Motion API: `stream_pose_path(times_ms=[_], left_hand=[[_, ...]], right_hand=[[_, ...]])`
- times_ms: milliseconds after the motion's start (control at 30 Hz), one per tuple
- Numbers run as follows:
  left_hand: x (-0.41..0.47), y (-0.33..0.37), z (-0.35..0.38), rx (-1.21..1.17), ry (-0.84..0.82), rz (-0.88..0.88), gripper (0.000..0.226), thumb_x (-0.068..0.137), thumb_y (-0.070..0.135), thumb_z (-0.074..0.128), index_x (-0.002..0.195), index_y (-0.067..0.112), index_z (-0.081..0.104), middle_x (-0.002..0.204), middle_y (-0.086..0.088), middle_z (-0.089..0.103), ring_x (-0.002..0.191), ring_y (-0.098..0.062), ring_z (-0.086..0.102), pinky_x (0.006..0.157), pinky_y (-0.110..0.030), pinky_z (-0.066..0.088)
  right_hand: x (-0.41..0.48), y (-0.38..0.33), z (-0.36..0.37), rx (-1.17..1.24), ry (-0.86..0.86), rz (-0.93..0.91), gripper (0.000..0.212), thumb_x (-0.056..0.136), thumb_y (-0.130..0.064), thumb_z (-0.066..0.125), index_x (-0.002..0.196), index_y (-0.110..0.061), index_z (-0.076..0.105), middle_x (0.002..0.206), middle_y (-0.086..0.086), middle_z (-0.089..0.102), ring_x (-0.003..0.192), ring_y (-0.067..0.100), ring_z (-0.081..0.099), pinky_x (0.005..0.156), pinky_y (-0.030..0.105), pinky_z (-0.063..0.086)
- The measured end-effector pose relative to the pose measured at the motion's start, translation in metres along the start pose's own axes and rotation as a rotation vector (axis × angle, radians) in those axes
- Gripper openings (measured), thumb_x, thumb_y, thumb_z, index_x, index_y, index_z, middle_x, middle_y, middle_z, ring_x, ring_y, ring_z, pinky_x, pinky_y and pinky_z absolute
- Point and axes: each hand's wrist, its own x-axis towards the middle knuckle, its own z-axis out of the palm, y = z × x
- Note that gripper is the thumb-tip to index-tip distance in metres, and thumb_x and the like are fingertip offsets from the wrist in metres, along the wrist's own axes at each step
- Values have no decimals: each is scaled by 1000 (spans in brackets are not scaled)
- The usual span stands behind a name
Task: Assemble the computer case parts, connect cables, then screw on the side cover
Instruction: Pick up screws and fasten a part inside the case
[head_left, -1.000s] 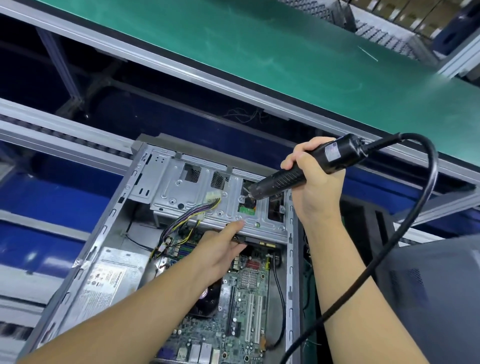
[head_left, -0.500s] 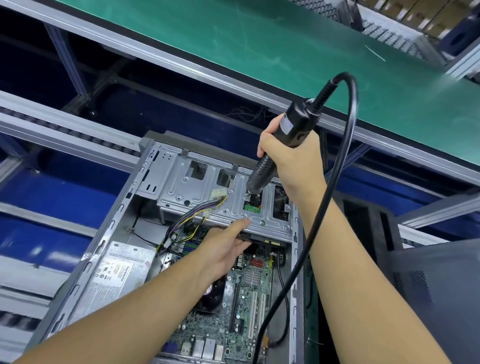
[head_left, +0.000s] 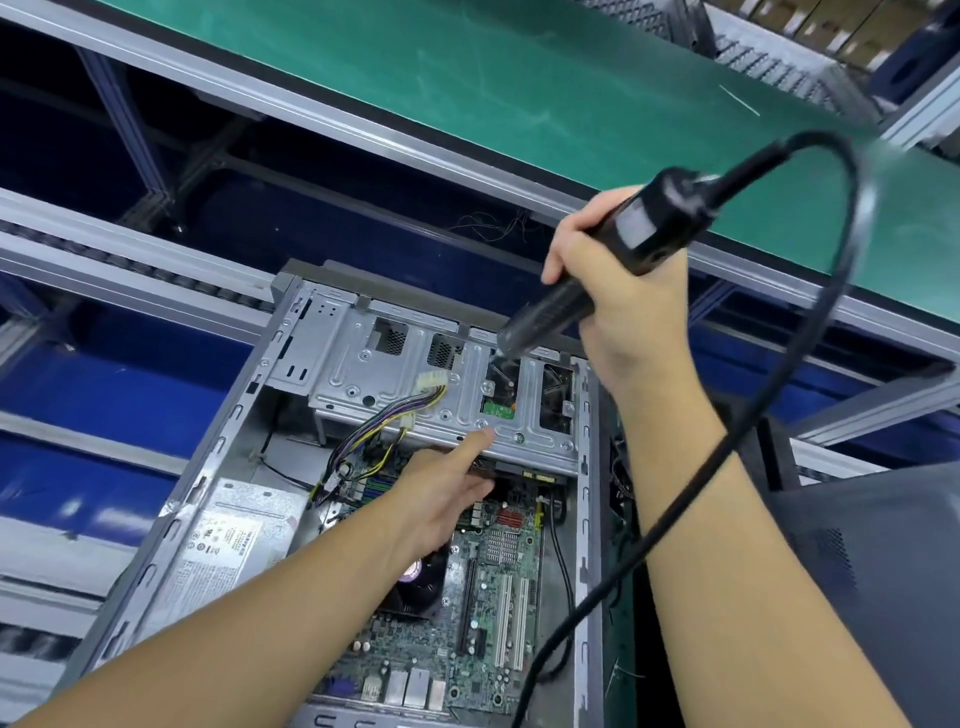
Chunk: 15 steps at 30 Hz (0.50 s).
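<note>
An open grey computer case (head_left: 208, 467) lies on its side, its motherboard (head_left: 483, 597) exposed. Across its far end sits a silver drive cage (head_left: 363, 384). My right hand (head_left: 628, 312) grips a black electric screwdriver (head_left: 587, 280), tilted, its tip just above a cut-out at the cage's right part. My left hand (head_left: 441, 493) reaches inside the case, its forefinger stretched out and touching the cage's front edge, the other fingers under the cage. A white connector (head_left: 428, 385) on coloured wires lies on the cage.
A silver power supply (head_left: 244, 540) fills the case's near left corner. The screwdriver's black cord (head_left: 810, 395) loops over my right forearm. A dark grey side cover (head_left: 872, 582) lies at the right. A green conveyor belt (head_left: 519, 88) runs behind, above aluminium rails.
My right hand has tilted the screwdriver from nearly upright to slanting and raised its tip a little off the cage. My left hand has stayed at the cage's front edge.
</note>
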Motion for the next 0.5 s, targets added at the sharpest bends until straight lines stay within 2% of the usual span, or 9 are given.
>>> stream_pose_path(times_ms=[67, 100, 133, 167, 200, 233, 267, 367, 500], left_hand=[[-15, -3, -2, 274, 94, 6, 66, 79, 57, 72, 113, 4, 56, 84, -3, 57, 69, -18, 53, 71, -33, 44], [-23, -6, -3, 414, 113, 31, 65, 79, 63, 67, 111, 6, 60, 74, -3, 56, 66, -20, 53, 67, -32, 43], [-33, -9, -2, 523, 108, 89, 61, 82, 64, 63, 110, 10, 63, 72, -4, 61, 67, -19, 59, 69, -32, 47], [-42, -12, 1, 628, 92, 191, 52, 86, 63, 59, 103, 14, 67, 94, -8, 71, 71, -14, 63, 75, -31, 49], [-51, -14, 4, 740, 68, 331, 40, 89, 60, 55, 84, 22, 68, 64, 5, 62, 63, -6, 59, 72, -25, 45], [-59, -15, 12, 844, 33, 479, 42, 91, 56, 53, 64, 25, 57, 57, 17, 36, 50, -5, 45, 60, -22, 36], [-65, -16, 23, 923, -17, 585, 48, 93, 51, 52, 55, 23, 44, 49, 12, 31, 44, -7, 33, 51, -20, 27], [-72, -27, 66, 1171, -249, 724, 45, 94, 41, 52, 57, 18, 40, 47, 9, 36, 45, -7, 33, 45, -20, 27], [-53, -67, 132, 1784, -529, 747, 23, 94, 35, 52, 74, 24, 58, 77, 3, 65, 72, -18, 61, 65, -30, 51]], right_hand=[[-4, -13, -14, 29, 19, -31, 33, 79, 0, 64, 79, -32, 66, 77, 3, 61, 72, 30, 52, 75, 41, 47], [-8, -19, -22, 29, 26, -43, 32, 79, 1, 64, 81, -31, 65, 77, 4, 61, 72, 30, 52, 74, 41, 47], [-14, -22, -31, 29, 34, -55, 31, 80, 2, 63, 83, -29, 64, 78, 4, 61, 70, 30, 52, 74, 41, 47], [-22, -26, -40, 29, 45, -63, 29, 81, 3, 63, 85, -25, 63, 78, 5, 60, 70, 31, 52, 73, 41, 46], [-31, -27, -51, 32, 56, -72, 27, 82, 5, 62, 87, -22, 61, 78, 6, 60, 69, 32, 52, 73, 40, 46], [-41, -28, -62, 31, 69, -83, 25, 83, 6, 61, 89, -18, 59, 78, 6, 59, 68, 32, 51, 73, 41, 46], [-53, -29, -74, 30, 84, -92, 25, 83, 8, 60, 90, -16, 57, 78, 7, 59, 67, 32, 51, 73, 41, 45], [-94, -28, -109, 36, 136, -93, 23, 85, 11, 58, 92, -11, 54, 81, 8, 59, 66, 31, 52, 71, 41, 46], [-155, -26, -152, 22, 239, -60, 23, 83, 6, 59, 91, -16, 57, 78, 8, 59, 66, 32, 51, 70, 45, 45]])
